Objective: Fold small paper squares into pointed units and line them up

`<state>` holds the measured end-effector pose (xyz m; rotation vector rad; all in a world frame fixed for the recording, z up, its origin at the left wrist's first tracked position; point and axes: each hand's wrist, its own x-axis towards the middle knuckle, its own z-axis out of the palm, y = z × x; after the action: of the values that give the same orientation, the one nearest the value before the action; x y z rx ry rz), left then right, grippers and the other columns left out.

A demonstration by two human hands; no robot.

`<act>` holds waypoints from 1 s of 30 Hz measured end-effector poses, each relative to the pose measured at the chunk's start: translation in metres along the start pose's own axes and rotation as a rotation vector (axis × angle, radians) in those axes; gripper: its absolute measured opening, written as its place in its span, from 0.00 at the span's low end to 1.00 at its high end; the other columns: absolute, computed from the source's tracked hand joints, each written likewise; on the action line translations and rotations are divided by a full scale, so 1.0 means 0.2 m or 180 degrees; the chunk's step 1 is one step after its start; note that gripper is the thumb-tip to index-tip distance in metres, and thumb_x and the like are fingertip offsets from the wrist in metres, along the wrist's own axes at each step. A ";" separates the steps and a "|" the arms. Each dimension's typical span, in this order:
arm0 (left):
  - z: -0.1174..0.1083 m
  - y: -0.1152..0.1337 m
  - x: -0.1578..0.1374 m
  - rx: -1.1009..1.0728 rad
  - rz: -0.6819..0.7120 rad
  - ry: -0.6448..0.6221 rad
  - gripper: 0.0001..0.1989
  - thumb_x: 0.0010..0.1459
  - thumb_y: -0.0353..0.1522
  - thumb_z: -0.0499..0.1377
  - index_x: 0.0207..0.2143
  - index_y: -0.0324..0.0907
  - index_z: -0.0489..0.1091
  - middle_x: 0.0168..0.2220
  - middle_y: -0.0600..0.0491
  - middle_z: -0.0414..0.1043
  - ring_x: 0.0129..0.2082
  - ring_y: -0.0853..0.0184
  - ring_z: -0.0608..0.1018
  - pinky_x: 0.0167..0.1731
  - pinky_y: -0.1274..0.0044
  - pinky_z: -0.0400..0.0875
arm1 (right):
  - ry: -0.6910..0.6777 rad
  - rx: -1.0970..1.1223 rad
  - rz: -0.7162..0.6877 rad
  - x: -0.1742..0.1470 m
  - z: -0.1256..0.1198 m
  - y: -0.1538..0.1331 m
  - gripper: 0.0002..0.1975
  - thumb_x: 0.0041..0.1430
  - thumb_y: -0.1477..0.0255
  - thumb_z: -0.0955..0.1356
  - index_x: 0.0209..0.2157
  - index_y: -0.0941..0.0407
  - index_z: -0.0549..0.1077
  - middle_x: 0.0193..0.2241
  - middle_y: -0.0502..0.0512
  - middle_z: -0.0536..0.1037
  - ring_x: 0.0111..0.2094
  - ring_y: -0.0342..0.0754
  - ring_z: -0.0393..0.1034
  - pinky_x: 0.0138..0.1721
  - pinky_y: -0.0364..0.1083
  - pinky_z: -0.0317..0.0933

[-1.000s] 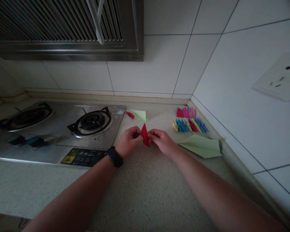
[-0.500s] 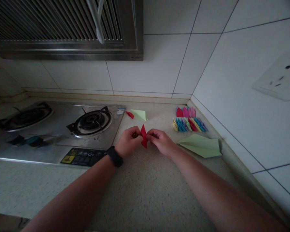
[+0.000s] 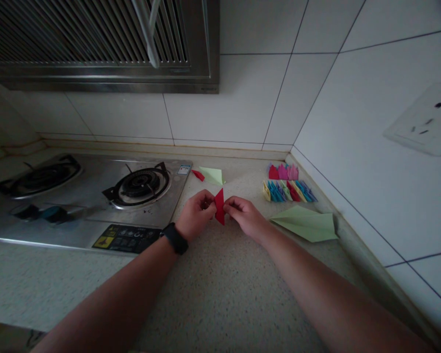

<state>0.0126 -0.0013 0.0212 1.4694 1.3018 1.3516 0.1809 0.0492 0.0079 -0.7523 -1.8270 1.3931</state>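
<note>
Left hand point(image 3: 194, 212) with paper point(image 3: 219, 207) near stove edge point(image 3: 181, 189)

The counter point(image 3: 220, 294) carries a stove point(image 3: 91, 196); green paper point(image 3: 305, 224); colourful folded pieces point(image 3: 293, 191).

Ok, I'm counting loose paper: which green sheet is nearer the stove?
The smaller green sheet, beyond the held red paper; the larger green sheet lies to the right of the right hand.

Red paper point(image 3: 219, 207); pale-green folded sheet point(image 3: 306, 224); speckled counter point(image 3: 220, 284); black wristband point(image 3: 175, 239).
</note>
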 end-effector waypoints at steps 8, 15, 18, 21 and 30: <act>0.01 -0.01 0.00 -0.0371 0.0092 -0.0071 0.07 0.51 0.27 0.56 0.25 0.41 0.58 0.20 0.62 0.58 0.18 0.78 0.60 0.19 0.84 0.52 | -0.0075 -0.0151 -0.0053 0.00 0.00 -0.01 0.08 0.59 0.67 0.66 0.32 0.56 0.72 0.28 0.49 0.72 0.30 0.43 0.64 0.34 0.43 0.56; 0.01 -0.03 0.01 -0.0321 -0.0120 -0.0103 0.05 0.55 0.32 0.57 0.30 0.41 0.61 0.21 0.61 0.62 0.17 0.77 0.63 0.17 0.84 0.55 | 0.0104 -0.0116 -0.0054 0.00 0.00 0.00 0.08 0.60 0.66 0.65 0.33 0.56 0.71 0.28 0.49 0.72 0.30 0.44 0.64 0.32 0.43 0.57; 0.01 -0.03 0.01 -0.0169 -0.0217 0.0031 0.08 0.57 0.36 0.57 0.37 0.42 0.64 0.24 0.58 0.65 0.19 0.75 0.67 0.16 0.83 0.57 | 0.0367 -0.0245 -0.0084 0.00 0.00 0.00 0.08 0.60 0.66 0.65 0.32 0.56 0.71 0.27 0.49 0.72 0.29 0.44 0.64 0.31 0.43 0.57; 0.00 -0.01 0.01 0.0046 -0.0063 0.0205 0.08 0.56 0.35 0.58 0.35 0.41 0.65 0.26 0.57 0.66 0.21 0.75 0.68 0.19 0.83 0.59 | 0.0534 -0.0375 -0.0128 0.00 0.01 0.00 0.08 0.59 0.67 0.65 0.31 0.56 0.71 0.27 0.49 0.72 0.28 0.43 0.64 0.31 0.43 0.57; -0.01 0.00 0.01 0.0566 0.0230 0.0284 0.06 0.56 0.34 0.58 0.34 0.40 0.70 0.31 0.53 0.71 0.29 0.71 0.70 0.28 0.80 0.63 | 0.0576 -0.0418 -0.0123 0.00 0.02 0.01 0.08 0.59 0.66 0.65 0.32 0.56 0.71 0.28 0.50 0.73 0.29 0.44 0.66 0.31 0.43 0.58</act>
<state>0.0109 0.0014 0.0225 1.6048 1.4702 1.3915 0.1785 0.0477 0.0058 -0.8761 -1.7930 1.1500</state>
